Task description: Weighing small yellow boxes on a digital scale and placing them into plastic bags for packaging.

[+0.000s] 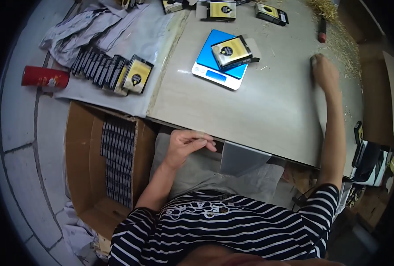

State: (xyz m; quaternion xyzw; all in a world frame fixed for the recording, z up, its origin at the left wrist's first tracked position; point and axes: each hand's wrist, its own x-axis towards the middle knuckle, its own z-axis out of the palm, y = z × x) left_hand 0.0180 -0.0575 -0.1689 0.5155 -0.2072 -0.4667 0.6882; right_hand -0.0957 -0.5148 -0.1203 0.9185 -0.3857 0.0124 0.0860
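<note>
My left hand [187, 145] is at the table's near edge, thumb and fingers drawn together; I cannot make out anything between them. Over on the right, my right hand [326, 74] rests on the table with its fingers curled. Something dark shows at its fingertips, too hidden to name. Between the hands and farther back, a kitchen scale [216, 80] with a blue platform carries a small yellow and black box [233, 52], its end flap open. A red-ended dark handle [323, 35] lies just beyond my right hand, beside golden straw-like shreds [345, 48].
A row of similar boxes [137, 75] stands on the table's left part, near crumpled cloth [88, 31] and a red cylinder [45, 77]. Below is an open carton [82, 155] packed with dark boxes. More small boxes [271, 14] lie at the back. A clear sheet [241, 158] hangs at the front edge.
</note>
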